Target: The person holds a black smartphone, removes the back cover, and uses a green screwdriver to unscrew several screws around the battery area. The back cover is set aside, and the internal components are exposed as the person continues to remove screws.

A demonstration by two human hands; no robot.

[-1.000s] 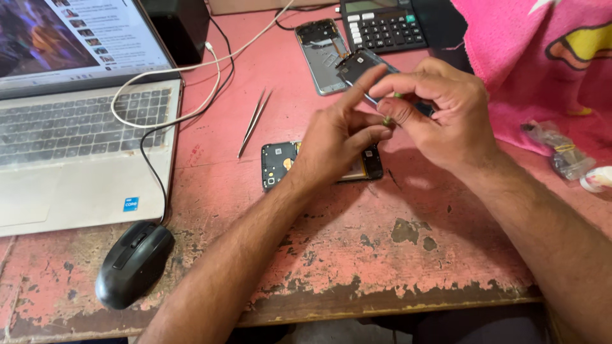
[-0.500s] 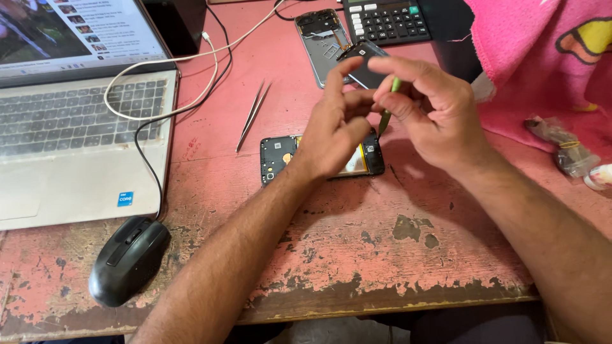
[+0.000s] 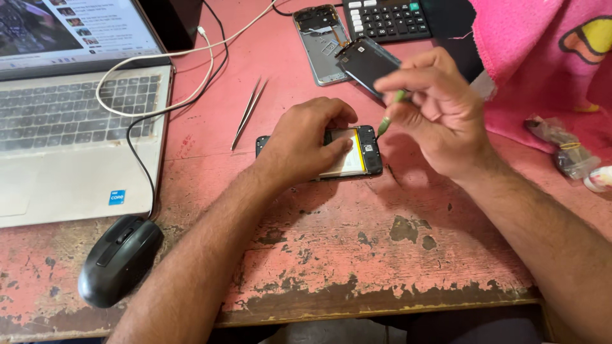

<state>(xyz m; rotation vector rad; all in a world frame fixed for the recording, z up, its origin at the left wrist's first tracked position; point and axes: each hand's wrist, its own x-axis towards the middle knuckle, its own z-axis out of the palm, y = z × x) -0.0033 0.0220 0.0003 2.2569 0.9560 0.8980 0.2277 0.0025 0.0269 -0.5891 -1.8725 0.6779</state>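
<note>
An opened phone (image 3: 363, 153) with its back off lies flat on the worn red table (image 3: 357, 255), its pale battery showing. My left hand (image 3: 306, 140) presses down on the phone's left and middle part. My right hand (image 3: 433, 108) hovers just right of the phone and pinches a thin green tool (image 3: 389, 114), whose tip points down at the phone's right end.
Metal tweezers (image 3: 248, 111) lie left of the phone. A phone back shell (image 3: 319, 38), a dark screen panel (image 3: 366, 60) and a calculator (image 3: 389, 19) sit behind. A laptop (image 3: 70, 108), white cable (image 3: 166, 57) and black mouse (image 3: 118, 258) occupy the left; pink cloth (image 3: 542, 57) the right.
My hands were joined above the phone a second ago. Now my left hand has dropped flat onto it and my right hand has moved apart, tool tip aimed at the phone's right end.
</note>
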